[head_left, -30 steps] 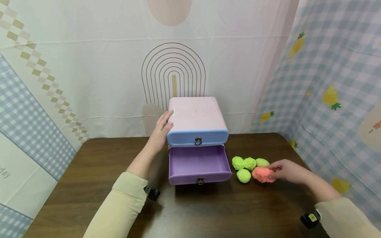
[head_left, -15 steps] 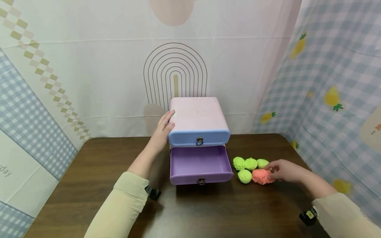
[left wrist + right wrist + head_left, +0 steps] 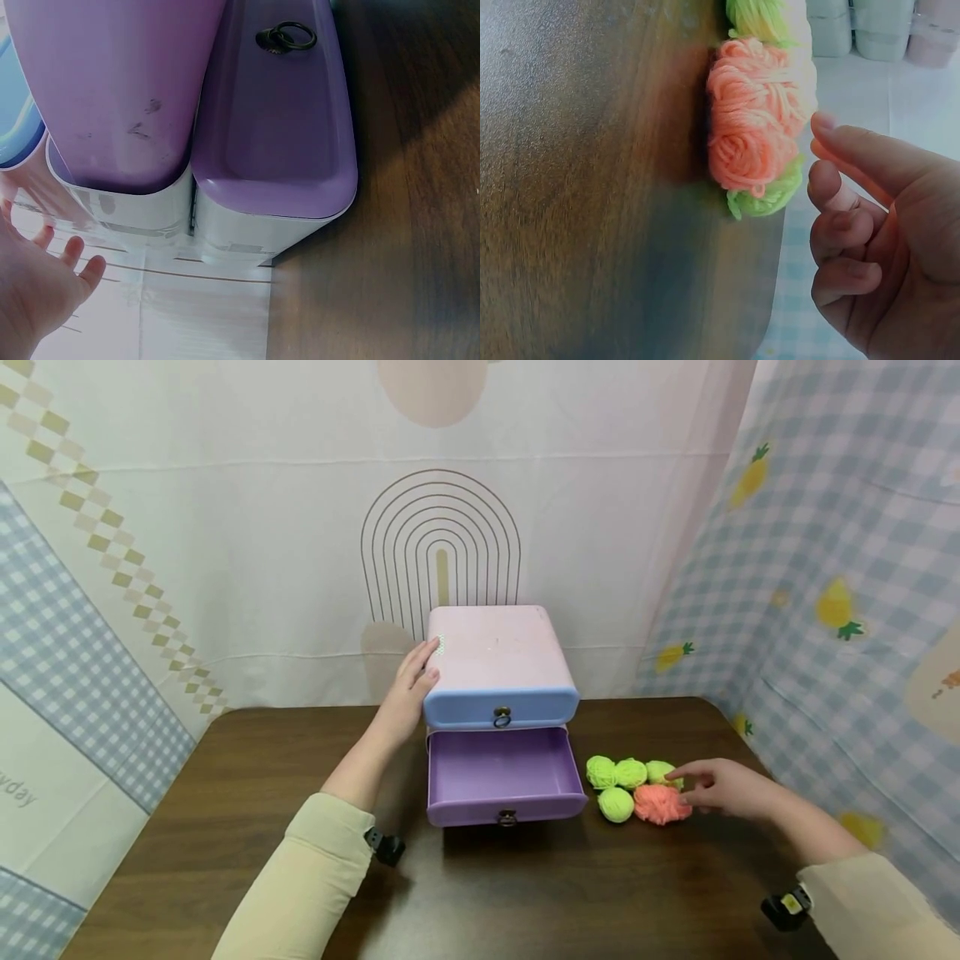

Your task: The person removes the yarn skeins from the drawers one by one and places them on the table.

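Observation:
My left hand (image 3: 405, 697) rests against the left side of a small pink-topped drawer cabinet (image 3: 495, 643), its fingers stretched out. The blue top drawer (image 3: 457, 708) is closed. Below it the purple drawer (image 3: 498, 768) stands pulled out, with nothing inside. Another purple drawer (image 3: 277, 112) with a ring pull shows closed in the left wrist view. At the right, a coral yarn ball (image 3: 660, 805) lies on the table against several lime-green yarn balls (image 3: 617, 804). My right hand (image 3: 731, 789) hovers beside the coral yarn with relaxed, bent fingers, apart from it in the right wrist view (image 3: 754, 112).
The brown wooden table (image 3: 585, 885) bears everything. A patterned white cloth (image 3: 300, 568) hangs right behind it, and a blue checked cloth (image 3: 795, 677) closes off the right side. Wrist cameras (image 3: 386, 847) sit on both sleeves.
The right hand has let go of the coral yarn ball and drawn slightly away to the right. The yarn now lies beside the green balls. The left hand has stayed on the cabinet.

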### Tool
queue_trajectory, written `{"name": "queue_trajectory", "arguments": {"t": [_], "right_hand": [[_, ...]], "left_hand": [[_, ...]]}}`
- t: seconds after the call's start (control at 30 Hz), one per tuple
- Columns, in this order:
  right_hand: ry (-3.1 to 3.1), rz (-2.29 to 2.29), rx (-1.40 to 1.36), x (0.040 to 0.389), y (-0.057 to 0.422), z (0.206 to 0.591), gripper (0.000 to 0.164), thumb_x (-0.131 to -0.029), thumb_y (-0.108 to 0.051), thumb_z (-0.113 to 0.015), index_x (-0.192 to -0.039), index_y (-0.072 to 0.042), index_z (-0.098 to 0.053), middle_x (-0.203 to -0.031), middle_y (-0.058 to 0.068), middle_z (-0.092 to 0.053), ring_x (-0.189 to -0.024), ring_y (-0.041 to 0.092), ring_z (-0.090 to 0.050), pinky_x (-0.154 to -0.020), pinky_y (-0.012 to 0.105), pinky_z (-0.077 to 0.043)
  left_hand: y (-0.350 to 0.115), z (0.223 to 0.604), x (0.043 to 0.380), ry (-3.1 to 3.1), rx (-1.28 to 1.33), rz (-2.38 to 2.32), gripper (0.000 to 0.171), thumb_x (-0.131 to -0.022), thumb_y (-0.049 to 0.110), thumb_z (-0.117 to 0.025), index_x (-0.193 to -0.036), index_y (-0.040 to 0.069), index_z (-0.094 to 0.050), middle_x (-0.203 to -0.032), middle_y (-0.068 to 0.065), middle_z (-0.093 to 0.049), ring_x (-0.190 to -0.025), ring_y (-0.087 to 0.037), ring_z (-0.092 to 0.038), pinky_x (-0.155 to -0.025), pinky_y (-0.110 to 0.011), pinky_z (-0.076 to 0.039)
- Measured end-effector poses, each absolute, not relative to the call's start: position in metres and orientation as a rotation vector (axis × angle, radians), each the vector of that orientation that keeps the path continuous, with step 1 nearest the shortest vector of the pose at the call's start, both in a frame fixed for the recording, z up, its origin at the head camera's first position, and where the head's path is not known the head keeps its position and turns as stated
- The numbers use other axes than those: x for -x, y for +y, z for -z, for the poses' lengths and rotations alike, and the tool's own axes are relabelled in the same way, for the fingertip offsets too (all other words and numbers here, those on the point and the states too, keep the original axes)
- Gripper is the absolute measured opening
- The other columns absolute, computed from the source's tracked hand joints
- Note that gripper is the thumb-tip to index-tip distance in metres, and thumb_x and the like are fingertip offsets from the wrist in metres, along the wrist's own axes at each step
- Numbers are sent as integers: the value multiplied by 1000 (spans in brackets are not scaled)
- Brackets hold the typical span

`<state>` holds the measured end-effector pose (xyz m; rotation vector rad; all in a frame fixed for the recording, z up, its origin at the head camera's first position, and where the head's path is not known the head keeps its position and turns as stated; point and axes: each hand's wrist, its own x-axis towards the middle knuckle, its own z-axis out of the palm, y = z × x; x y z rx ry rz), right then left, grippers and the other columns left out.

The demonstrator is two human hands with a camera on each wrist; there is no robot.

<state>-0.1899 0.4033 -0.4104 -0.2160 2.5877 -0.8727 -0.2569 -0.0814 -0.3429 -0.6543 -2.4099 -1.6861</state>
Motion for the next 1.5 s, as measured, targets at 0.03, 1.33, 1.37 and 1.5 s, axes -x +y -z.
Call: {"name": "queue_trajectory", "arguments": {"t": [0.03, 1.33, 1.37, 1.5], "right_hand": [[2587, 877, 209, 190, 403, 410, 44, -93, -19, -68, -132, 0, -60, -65, 2, -55, -53, 13, -45, -46, 28, -40], [2484, 1378, 723, 142, 319, 426, 26, -94, -14, -67, -118, -3, -69, -74, -2, -63, -56, 2, -49, -45, 28, -46], [2479, 1378, 735, 140, 317, 426, 26, -94, -14, -67, -118, -6, -70, -74, -3, -63, -56, 2, -49, -45, 27, -46], [2434, 1382, 770, 137, 306, 426, 28, -95, -15, -67, -121, -9, -69, -74, 0, -63, -58, 4, -52, -49, 27, -48]], "left_hand": [[-82, 343, 257, -2413, 652, 1685, 56, -103, 22, -41, -155, 4, -30, -162, -22, -15, -149, -39, -12, -117, -59, -11], [-82, 342, 257, -2434, 653, 1665, 56, -103, 23, -42, -155, 5, -31, -162, -23, -15, -149, -40, -12, -117, -59, -11], [-82, 342, 257, -2432, 652, 1665, 55, -103, 22, -42, -155, 5, -31, -161, -23, -15, -149, -40, -12, -117, -59, -11], [-82, 342, 256, -2431, 646, 1663, 55, -103, 22, -43, -155, 5, -32, -162, -22, -16, -149, -39, -13, -117, -57, -12]]}}
